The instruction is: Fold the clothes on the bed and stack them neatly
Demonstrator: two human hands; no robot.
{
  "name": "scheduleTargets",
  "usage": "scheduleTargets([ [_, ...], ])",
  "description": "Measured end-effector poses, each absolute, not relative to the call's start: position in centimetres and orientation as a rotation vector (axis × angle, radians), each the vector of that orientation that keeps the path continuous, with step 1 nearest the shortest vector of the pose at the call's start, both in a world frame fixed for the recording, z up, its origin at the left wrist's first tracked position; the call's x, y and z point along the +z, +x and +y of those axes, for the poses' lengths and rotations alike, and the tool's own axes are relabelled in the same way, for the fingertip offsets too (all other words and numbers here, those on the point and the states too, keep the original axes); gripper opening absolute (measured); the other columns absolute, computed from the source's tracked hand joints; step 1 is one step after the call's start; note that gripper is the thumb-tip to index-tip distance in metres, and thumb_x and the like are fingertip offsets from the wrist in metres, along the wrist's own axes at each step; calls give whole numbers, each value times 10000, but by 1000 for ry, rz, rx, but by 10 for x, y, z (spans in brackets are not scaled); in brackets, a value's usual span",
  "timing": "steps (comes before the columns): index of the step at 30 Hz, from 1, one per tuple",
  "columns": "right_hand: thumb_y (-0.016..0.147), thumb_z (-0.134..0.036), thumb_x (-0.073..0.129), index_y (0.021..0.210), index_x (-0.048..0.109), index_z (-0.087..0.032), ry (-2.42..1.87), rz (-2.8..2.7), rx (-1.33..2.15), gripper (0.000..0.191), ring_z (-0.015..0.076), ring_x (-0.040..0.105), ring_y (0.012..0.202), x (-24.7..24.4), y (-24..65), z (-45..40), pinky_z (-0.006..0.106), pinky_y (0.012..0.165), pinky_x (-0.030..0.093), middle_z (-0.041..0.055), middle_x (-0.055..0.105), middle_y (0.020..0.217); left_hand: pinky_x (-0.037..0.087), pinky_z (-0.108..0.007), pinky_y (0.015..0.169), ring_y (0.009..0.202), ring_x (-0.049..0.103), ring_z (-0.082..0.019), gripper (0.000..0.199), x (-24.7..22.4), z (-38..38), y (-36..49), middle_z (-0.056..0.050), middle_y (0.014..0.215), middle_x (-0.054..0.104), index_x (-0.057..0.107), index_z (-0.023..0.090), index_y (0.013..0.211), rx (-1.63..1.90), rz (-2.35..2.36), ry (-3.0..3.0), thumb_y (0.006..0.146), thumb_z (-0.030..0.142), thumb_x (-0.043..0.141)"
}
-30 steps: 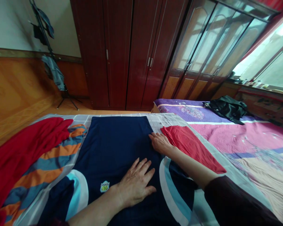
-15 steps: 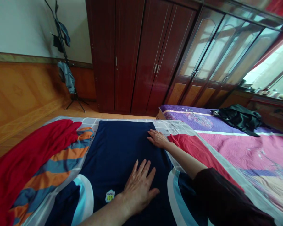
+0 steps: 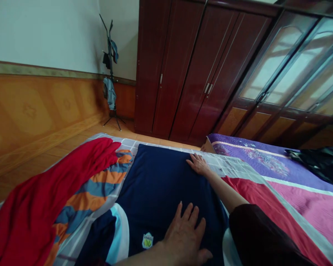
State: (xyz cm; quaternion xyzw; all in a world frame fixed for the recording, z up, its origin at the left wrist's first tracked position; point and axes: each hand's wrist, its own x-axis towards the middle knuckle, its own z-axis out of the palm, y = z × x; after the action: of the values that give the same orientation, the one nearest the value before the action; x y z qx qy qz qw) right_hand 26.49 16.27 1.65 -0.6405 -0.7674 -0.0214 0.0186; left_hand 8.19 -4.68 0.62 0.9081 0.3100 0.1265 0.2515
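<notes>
A dark navy T-shirt (image 3: 161, 177) lies spread flat on the bed, its hem at the far end and white and light-blue bands along its sleeves. Near the small tennis badge (image 3: 148, 241) on its chest, my left hand (image 3: 184, 232) rests palm down with fingers spread. Farther off, my right hand (image 3: 199, 164) lies open and flat on the shirt's far right corner. Neither hand grips anything.
Left of the shirt lie a red garment (image 3: 41, 192) and an orange-and-grey striped one (image 3: 97, 188). A red cloth (image 3: 255, 195) is to the right. Beyond are a purple bedspread (image 3: 238, 147), a dark wardrobe (image 3: 180, 74) and a coat stand (image 3: 110, 55).
My view has swung to the left, so the scene sits farther right. Both hands remain open on the shirt in nearly the same places.
</notes>
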Motion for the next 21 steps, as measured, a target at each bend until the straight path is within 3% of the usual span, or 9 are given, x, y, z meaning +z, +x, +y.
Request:
scheduleTargets([
  [3,951,-511,282,1448,265,-68,-1857,-2442,-87,665,372,214,1369,18,225,152,541,1047,216,251,213,1494,99,-599,1114,1404,131,-348,741,0,-43,86,-226,1490,241,372,93,1406,364,845,2490,876,610,406],
  [6,917,-586,338,1445,315,-250,-1505,-2700,-6,626,263,212,1389,11,175,129,410,1099,200,82,223,1532,149,-610,1100,1390,185,-366,731,-6,-41,90,-225,1484,261,381,97,1400,358,870,2529,858,578,476],
  [8,908,-602,351,1435,326,-302,-1181,-2875,87,608,238,221,1388,6,146,119,395,1108,198,31,248,1528,184,-629,1077,1378,215,-381,700,-11,-40,93,-224,1481,270,405,106,1386,347,895,2560,850,547,503],
  [13,942,-537,309,1415,367,-131,-1296,-2730,43,626,317,276,1350,5,104,130,482,1078,219,183,307,1477,201,-651,1051,1367,232,-393,606,-26,-37,101,-220,1463,316,410,112,1383,389,908,2616,878,442,471],
  [18,928,-527,373,1345,461,-190,-1237,-2738,37,543,266,361,1289,7,79,145,402,1050,284,115,414,1419,261,-640,1036,1367,227,-390,681,-34,-30,103,-167,1509,230,233,126,1467,380,836,2649,886,404,455],
  [21,952,-490,323,1332,453,-150,-1277,-2690,18,526,266,369,1270,7,60,153,408,1024,306,145,418,1400,345,-519,1033,1361,280,-306,600,-37,-25,101,-66,1518,244,240,240,1468,389,912,2706,914,385,418],
])
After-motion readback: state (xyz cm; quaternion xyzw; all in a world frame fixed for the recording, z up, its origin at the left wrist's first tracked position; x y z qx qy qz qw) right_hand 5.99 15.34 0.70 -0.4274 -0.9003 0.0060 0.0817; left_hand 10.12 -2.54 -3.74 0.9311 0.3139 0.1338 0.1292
